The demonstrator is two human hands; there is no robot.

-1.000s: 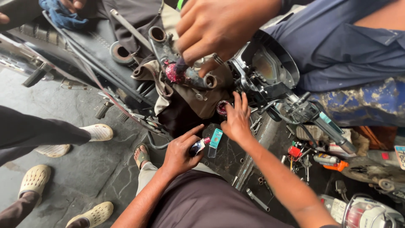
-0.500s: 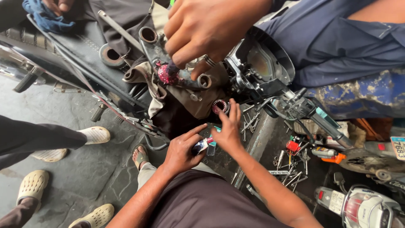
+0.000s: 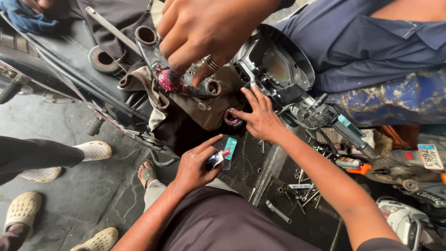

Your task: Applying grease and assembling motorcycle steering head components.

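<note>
Head view is showing two hands working on a motorbike part. Left hand [image 3: 195, 162] is holding a small dark tube [image 3: 216, 159] with a red tip, fingers curled tight around it. Right hand [image 3: 260, 116] is spreading its fingers and touching a round reddish ring [image 3: 232, 116] on the brown metal part [image 3: 209, 104]. Another person's hand [image 3: 209, 32], wearing a finger ring, is gripping the top of that part. Loose bolts [image 3: 302, 190] are lying on the ground near the right arm.

Hidden: my left hand [image 3: 195, 165] covers most of the small tube [image 3: 216, 159] | my right fingers [image 3: 241, 113] mask part of the red-ringed bearing [image 3: 231, 117] | another person's hand [image 3: 209, 32] cut off at top edge | small floor hardware [image 3: 297, 186] too tiny to identify
</note>
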